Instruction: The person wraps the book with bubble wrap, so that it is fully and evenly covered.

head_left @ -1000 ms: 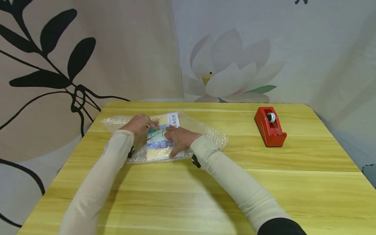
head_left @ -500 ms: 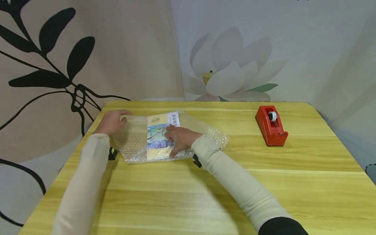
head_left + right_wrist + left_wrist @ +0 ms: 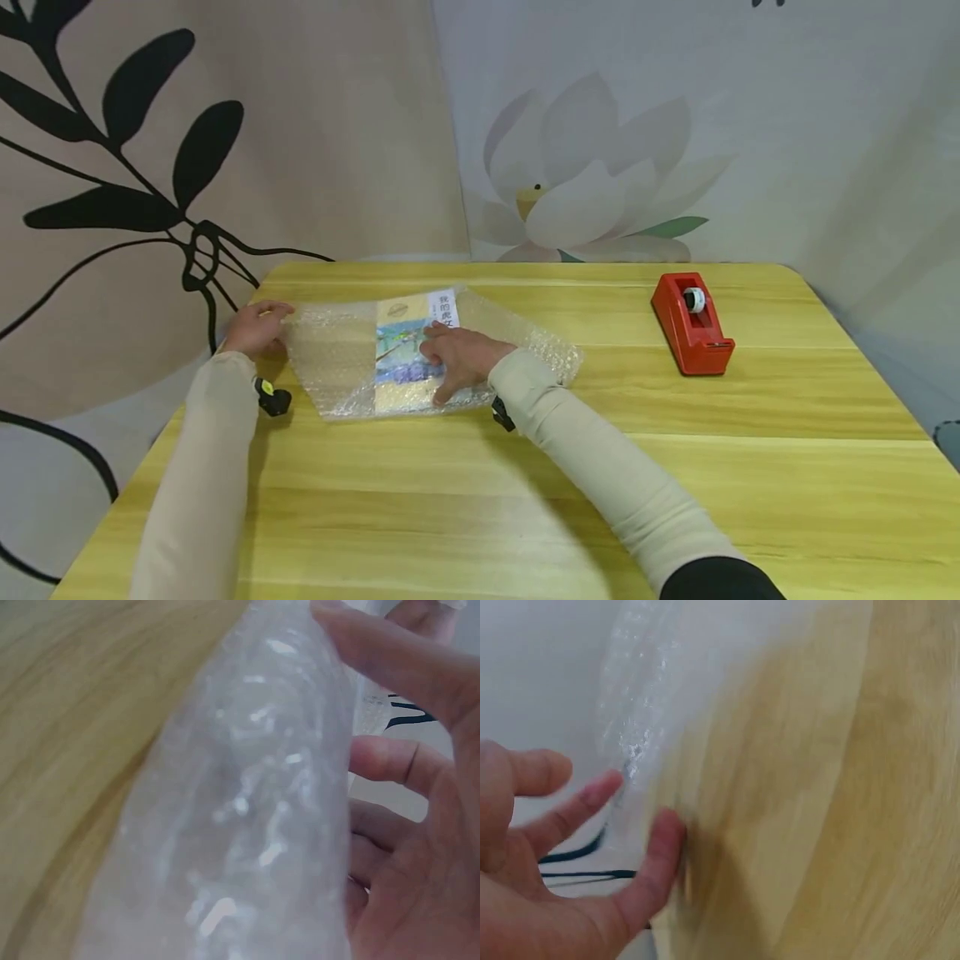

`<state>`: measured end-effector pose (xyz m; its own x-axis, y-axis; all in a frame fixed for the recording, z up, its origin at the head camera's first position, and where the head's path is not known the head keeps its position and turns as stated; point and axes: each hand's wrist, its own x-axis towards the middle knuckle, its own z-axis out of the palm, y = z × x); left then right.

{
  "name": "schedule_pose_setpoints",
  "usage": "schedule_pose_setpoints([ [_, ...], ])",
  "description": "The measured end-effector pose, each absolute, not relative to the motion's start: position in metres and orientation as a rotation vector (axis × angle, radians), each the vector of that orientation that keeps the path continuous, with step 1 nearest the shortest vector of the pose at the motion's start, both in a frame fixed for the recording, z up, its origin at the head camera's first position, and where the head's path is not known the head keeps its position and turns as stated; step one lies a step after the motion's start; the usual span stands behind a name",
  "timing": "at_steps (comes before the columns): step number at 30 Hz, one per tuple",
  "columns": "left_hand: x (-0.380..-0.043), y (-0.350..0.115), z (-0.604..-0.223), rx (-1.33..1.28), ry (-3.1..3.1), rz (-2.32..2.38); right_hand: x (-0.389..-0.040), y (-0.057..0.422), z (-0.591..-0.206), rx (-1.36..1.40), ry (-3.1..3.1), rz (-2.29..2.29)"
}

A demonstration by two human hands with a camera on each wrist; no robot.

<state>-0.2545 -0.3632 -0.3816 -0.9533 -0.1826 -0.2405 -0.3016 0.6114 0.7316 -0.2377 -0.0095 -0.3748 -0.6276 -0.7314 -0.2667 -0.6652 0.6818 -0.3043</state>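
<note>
A book (image 3: 399,337) with a painted cover lies amid a clear bubble wrap sheet (image 3: 330,346) on the table, and glossy wrap shows over its lower edge. My right hand (image 3: 465,360) rests on the book's right side, fingers spread, covering part of the cover. In the right wrist view, its thumb and fingers lie along the bubble wrap (image 3: 240,802). At the sheet's left end is my left hand (image 3: 257,329). Its fingers are apart and loosely bent in the left wrist view, beside the blurred wrap edge (image 3: 637,712), with nothing pinched between them.
A red tape dispenser (image 3: 693,333) with a small roll stands at the table's back right. The wooden table (image 3: 450,500) has its left edge close to my left hand. Patterned curtains (image 3: 600,125) hang behind it.
My left hand has moved from the book leftward across the bubble wrap to beyond the sheet's left end. The right hand has stayed on the book.
</note>
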Motion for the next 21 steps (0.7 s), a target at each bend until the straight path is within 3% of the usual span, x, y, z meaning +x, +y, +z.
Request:
schedule_pose_setpoints([
  [21,-0.2612,-0.3673,-0.3842,-0.538,2.399,1.705,-0.237,-0.0088,-0.3754,-1.067,2.519,-0.283],
])
